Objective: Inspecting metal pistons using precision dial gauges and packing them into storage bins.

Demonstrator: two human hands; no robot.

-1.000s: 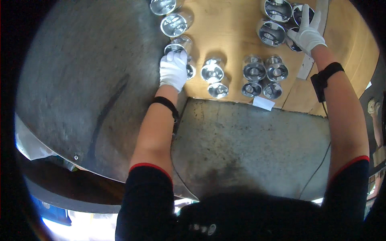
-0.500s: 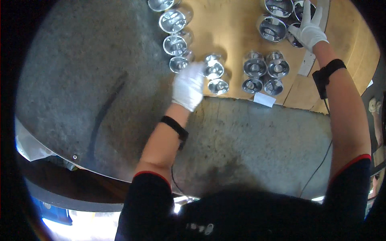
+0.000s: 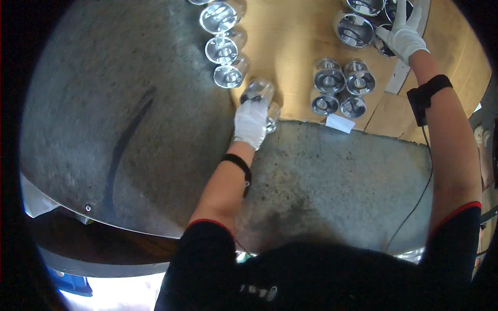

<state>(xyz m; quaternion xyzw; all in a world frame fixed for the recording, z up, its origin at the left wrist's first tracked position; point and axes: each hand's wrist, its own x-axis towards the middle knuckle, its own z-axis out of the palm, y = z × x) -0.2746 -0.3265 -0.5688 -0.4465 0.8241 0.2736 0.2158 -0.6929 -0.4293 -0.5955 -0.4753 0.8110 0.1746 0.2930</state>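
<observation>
My left hand [image 3: 251,123], in a white glove, is closed on a shiny metal piston [image 3: 261,89] at the near edge of the cardboard; its fingertips are partly hidden. Beside that hand stands another piston [image 3: 273,117], half covered by the glove. My right hand [image 3: 404,37], also gloved in white, reaches to the far right with fingers spread over a group of larger pistons [image 3: 355,30]. Its thumb lies over the rim of a piston [image 3: 384,41], and its fingers extend across another piston [image 3: 398,10].
A row of pistons [image 3: 221,50] lines the cardboard's left edge. Several more pistons [image 3: 329,81] form a block in the middle, with a white paper slip [image 3: 340,123] in front. The cardboard [image 3: 290,41] lies on a grey metal tabletop [image 3: 321,171] with a curved edge.
My left hand has moved slightly right and nearer, onto a piston. The two pistons by it have shifted left. My right hand keeps its spread pose over the far group.
</observation>
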